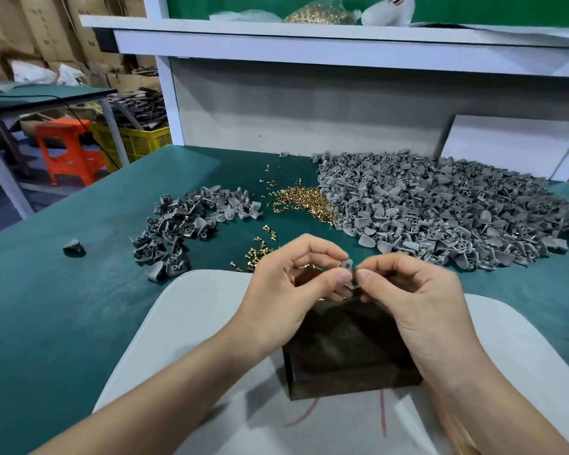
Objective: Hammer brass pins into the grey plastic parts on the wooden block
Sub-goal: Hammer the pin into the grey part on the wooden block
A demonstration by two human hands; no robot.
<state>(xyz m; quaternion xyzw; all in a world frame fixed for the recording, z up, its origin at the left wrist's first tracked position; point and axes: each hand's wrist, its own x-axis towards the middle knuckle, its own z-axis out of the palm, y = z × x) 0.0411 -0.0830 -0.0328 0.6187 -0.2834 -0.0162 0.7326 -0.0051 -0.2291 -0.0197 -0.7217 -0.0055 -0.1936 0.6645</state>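
Note:
Both hands meet above the dark wooden block (345, 349), which stands on a pale grey board (191, 323). My left hand (289, 284) pinches a small grey plastic part (348, 269) between thumb and fingers. My right hand (418, 297) pinches the same part from the right with thumb and forefinger. A brass pin is not clearly visible in the fingers. Loose brass pins (301, 200) lie in a heap behind the hands, with a few more scattered pins (258, 254) just left of my left hand.
A large heap of grey parts (440, 208) fills the right of the green table (63, 307). A smaller pile of grey parts (191, 221) lies left of centre, and one stray part (74, 247) further left. A white shelf frame (309, 44) rises behind.

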